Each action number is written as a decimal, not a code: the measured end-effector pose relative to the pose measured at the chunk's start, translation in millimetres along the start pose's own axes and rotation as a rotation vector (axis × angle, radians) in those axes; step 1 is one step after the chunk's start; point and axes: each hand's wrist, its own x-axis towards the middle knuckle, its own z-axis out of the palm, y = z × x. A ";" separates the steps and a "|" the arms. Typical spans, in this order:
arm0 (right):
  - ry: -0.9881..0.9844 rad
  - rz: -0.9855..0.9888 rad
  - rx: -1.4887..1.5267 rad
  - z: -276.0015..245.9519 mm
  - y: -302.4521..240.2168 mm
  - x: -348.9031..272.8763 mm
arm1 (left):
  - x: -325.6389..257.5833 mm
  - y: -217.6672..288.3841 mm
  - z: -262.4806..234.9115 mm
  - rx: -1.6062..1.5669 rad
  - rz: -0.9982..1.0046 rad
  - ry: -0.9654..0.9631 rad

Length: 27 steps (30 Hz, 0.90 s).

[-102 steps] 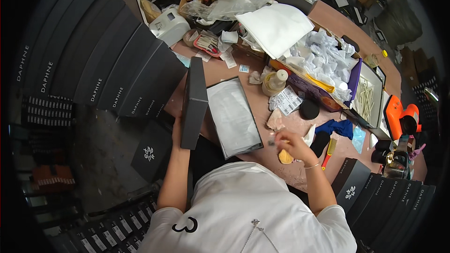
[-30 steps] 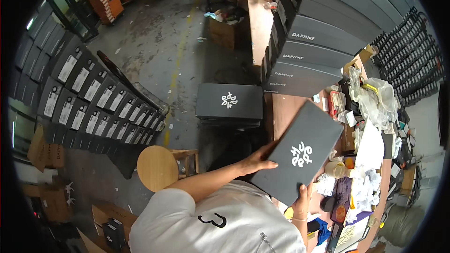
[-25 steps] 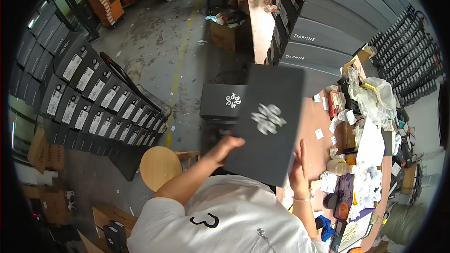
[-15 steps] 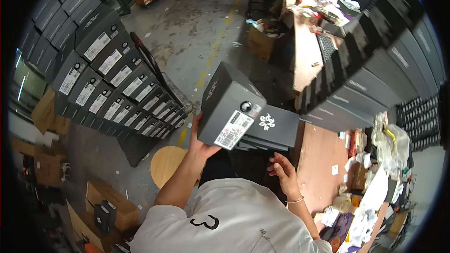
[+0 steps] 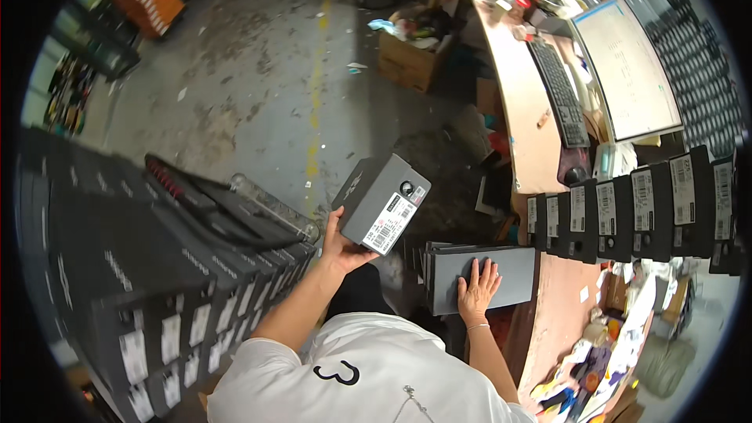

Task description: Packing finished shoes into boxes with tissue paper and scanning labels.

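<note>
My left hand (image 5: 342, 249) grips a dark grey shoebox (image 5: 385, 211) by its near left side. The box is tilted, with its white label end and round black mark facing up toward me. My right hand (image 5: 477, 291) rests flat, fingers spread, on a plain grey face of another shoebox (image 5: 513, 276). That box sits on top of other dark boxes whose edges show at its left, by the left edge of the table (image 5: 552, 298). What lies under the stack is hidden.
Tall stacks of dark shoeboxes (image 5: 117, 251) stand at the left beside a black cart (image 5: 211, 211). A row of labelled shoeboxes (image 5: 607, 215) is at the right. Further off are a keyboard (image 5: 560, 94), a monitor (image 5: 627, 70) and a cardboard box (image 5: 407, 55). Another person is at the far right.
The view has swung to the right and lifted. My right hand has come down flat on the stacked shoebox from beside it. My left hand still holds its shoebox.
</note>
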 end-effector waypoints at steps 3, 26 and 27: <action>-0.002 0.032 0.004 -4.9 -5.1 5.1 | 23.6 22.9 19.0 0.068 -0.047 0.059; 0.085 -0.374 -0.080 -154.8 -161.7 238.2 | 152.3 92.7 197.5 0.679 -0.706 0.084; 0.167 -0.382 -0.084 -155.6 -167.9 258.4 | 155.9 107.1 209.8 0.673 -0.756 0.126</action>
